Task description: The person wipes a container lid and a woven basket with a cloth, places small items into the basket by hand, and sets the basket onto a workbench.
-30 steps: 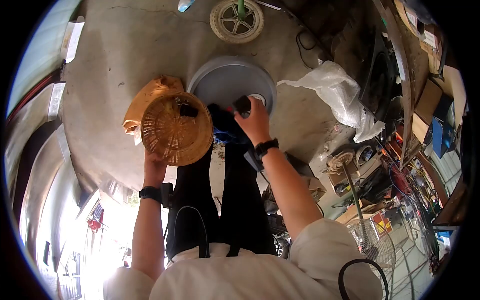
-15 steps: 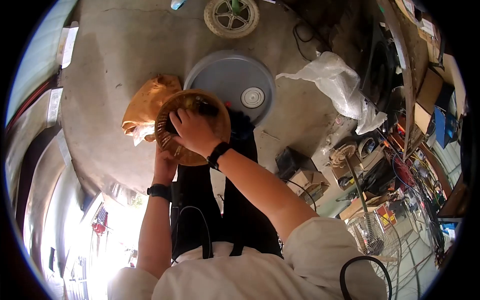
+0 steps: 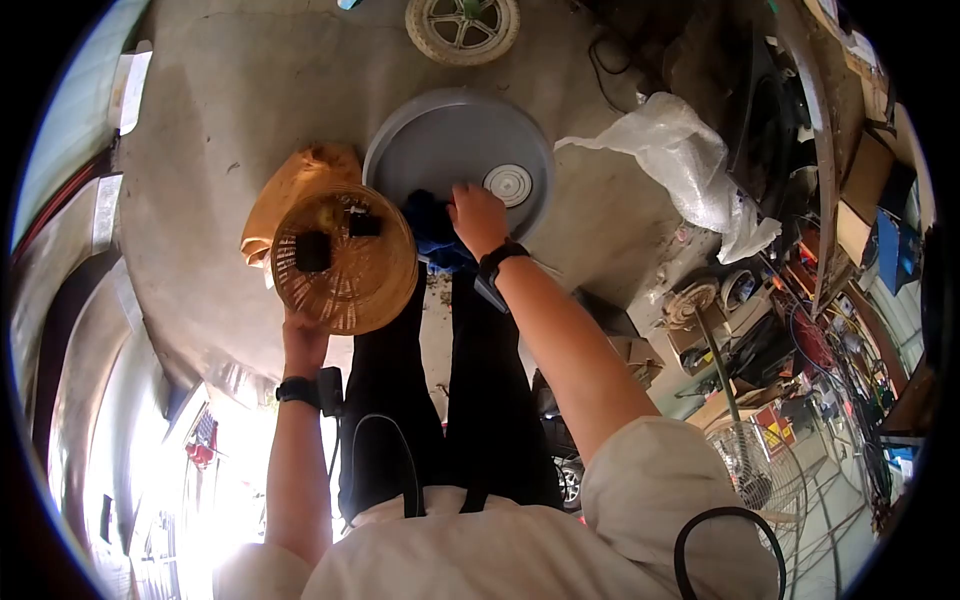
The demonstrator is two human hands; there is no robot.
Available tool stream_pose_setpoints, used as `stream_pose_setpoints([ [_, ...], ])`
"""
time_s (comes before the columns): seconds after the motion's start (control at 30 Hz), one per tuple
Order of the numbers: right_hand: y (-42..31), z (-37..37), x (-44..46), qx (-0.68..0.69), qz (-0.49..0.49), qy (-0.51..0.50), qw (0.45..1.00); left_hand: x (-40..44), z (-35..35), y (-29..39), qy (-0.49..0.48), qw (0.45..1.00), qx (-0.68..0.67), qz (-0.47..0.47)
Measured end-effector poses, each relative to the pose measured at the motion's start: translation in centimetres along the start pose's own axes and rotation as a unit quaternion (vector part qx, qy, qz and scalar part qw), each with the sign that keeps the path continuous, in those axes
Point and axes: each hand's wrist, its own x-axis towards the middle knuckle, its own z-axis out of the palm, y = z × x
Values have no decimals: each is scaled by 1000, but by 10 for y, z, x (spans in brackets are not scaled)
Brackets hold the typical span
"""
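Observation:
My left hand [image 3: 305, 322] grips the near rim of a round wicker basket [image 3: 352, 290]. Two dark blocks lie in it: a larger black block [image 3: 313, 251] at left and a smaller black block [image 3: 363, 223] near the far side. My right hand [image 3: 478, 218] is over the near part of a round grey tray [image 3: 455, 98], its fingers curled; whatever they may hold is hidden. Just left of that hand lies a dark blue cloth [image 3: 430, 225]. A white disc [image 3: 508, 185] sits in the tray, to the right of the fingers.
An orange-brown bag [image 3: 290, 190] lies behind the basket on the concrete floor. Beyond the tray stands a spoked wheel [image 3: 462, 30]. Bubble wrap [image 3: 675, 160] is at right, with a wire fan guard [image 3: 755, 465] and cluttered boxes further over.
My right hand first brought a dark block from the tray into the basket, then came back over the tray. The basket shifted right, then left again, and now shows two dark blocks.

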Motion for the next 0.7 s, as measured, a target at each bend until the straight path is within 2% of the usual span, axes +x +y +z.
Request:
stream_pose_setpoints([
  [0.17, 6, 0, -2, 46, 30, 63, 996, -4, 14, -1, 6, 1000, -1, 4],
  [0.27, 7, -16, -12, 309, 116, 84, 940, -5, 17, -3, -2, 1000, 5, -1],
  [0.37, -20, -58, -22, 466, 87, 104, 874, -9, 34, -1, -11, 1000, 9, 6],
  [0.4, -33, -69, -25, 465, 44, 136, 874, -11, 40, -1, -13, 1000, 11, 9],
  [0.5, -60, -89, -33, 365, -77, 147, 916, -5, 50, -3, -23, 1000, -14, -7],
  [0.53, -66, -88, -36, 346, -68, 116, 929, -3, 56, -4, -25, 999, -19, -8],
  [0.63, -61, -65, -37, 220, -169, 130, 952, -4, 82, -3, -31, 999, -21, -4],
  [0.7, -62, -68, -37, 217, -176, 146, 949, -5, 91, -3, -40, 999, -11, 10],
])
